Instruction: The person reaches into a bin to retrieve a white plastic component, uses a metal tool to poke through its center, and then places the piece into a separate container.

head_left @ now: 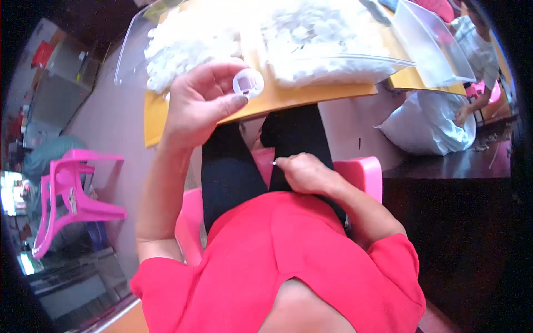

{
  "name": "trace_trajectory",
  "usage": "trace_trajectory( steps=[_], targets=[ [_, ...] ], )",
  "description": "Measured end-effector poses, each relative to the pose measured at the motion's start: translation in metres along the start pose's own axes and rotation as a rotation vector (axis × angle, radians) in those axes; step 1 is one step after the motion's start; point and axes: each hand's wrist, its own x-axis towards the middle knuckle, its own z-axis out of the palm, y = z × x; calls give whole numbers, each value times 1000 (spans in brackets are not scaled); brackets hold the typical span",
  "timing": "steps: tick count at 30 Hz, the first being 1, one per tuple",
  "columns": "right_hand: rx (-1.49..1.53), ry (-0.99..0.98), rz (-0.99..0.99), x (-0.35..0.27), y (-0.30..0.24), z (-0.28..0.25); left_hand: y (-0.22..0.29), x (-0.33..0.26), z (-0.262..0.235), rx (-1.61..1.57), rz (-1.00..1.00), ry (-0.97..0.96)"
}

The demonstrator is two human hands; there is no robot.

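My left hand (pixel 201 100) is raised near the front edge of the yellow table (pixel 316 97). Between thumb and fingers it pinches a small round white plastic piece (pixel 248 83), with a squarish opening or mark at its centre. My right hand (pixel 308 173) rests low over my lap, its fingers closed. A short shiny tip of a thin tool (pixel 274 163) pokes out from this grip; the rest of the tool is hidden. Beyond my left hand, a pile of small white pieces (pixel 186 53) lies in a clear bin. More white pieces (pixel 311 33) fill the clear bin to its right.
A clear plastic box (pixel 436 50) stands at the table's right end. Below it sits a stuffed white sack (pixel 430 125), with another person's hand (pixel 462 115) touching it. A pink plastic stool (pixel 75 194) is on the left. I sit on a pink chair (pixel 363 175).
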Motion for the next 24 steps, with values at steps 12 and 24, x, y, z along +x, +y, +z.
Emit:
trace_trajectory(
  steps=[12, 24],
  targets=[
    [1039, 435, -48, 11, -92, -28, -39, -130, 5, -13, 9, 238],
    [844, 475, -34, 19, -100, -3, -49, -164, 3, -109, -240, 277]
  ],
)
